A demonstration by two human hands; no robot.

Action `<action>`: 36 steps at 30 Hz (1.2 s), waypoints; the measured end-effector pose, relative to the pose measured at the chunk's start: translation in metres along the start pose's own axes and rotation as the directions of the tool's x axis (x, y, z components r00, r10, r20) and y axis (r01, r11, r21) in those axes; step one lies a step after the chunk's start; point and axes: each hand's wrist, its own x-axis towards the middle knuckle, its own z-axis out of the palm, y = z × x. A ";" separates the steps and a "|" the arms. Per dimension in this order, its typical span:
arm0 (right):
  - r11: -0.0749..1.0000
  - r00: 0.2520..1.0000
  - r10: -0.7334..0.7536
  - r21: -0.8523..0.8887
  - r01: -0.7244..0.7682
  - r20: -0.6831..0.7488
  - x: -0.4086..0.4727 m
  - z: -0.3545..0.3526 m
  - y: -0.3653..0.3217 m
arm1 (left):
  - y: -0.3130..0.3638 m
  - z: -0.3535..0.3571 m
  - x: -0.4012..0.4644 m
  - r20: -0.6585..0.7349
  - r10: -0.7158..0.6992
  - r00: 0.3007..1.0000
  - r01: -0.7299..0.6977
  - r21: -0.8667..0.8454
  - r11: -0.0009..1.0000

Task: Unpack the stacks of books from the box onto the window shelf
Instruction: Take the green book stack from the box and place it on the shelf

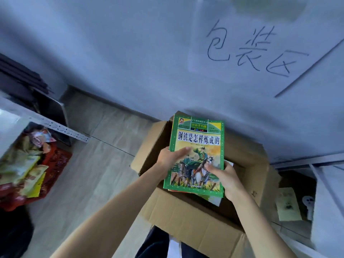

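A stack of books (197, 142) with a green-bordered cover on top, showing riders on horses, is held above an open cardboard box (188, 216) on the floor. My left hand (170, 158) grips the stack's left edge, thumb on the cover. My right hand (226, 178) grips its lower right corner, thumb on top. Edges of lower books show under the green one. The inside of the box is mostly hidden behind the stack and looks dark. No window shelf is in view.
A white wall (149, 53) with a handwritten paper sign (249, 51) rises behind the box. A red crate (46, 175) of snack packets sits left under a metal rack (67, 130). A white shelf unit (320, 192) stands to the right.
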 end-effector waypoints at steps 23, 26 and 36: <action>0.744 0.527 -0.313 -0.141 0.653 0.790 -0.337 0.481 -0.136 | 0.002 -0.459 -0.420 -0.615 0.331 0.716 -0.530 -0.169 0.831; 0.737 0.441 -0.289 -0.096 0.669 0.850 -0.370 0.551 -0.120 | -0.020 -0.520 -0.458 -0.661 0.352 0.663 -0.596 -0.181 0.782; 0.707 0.268 -0.178 -0.066 0.704 0.947 -0.429 0.743 -0.114 | -0.045 -0.693 -0.520 -0.702 0.456 0.547 -0.771 -0.211 0.601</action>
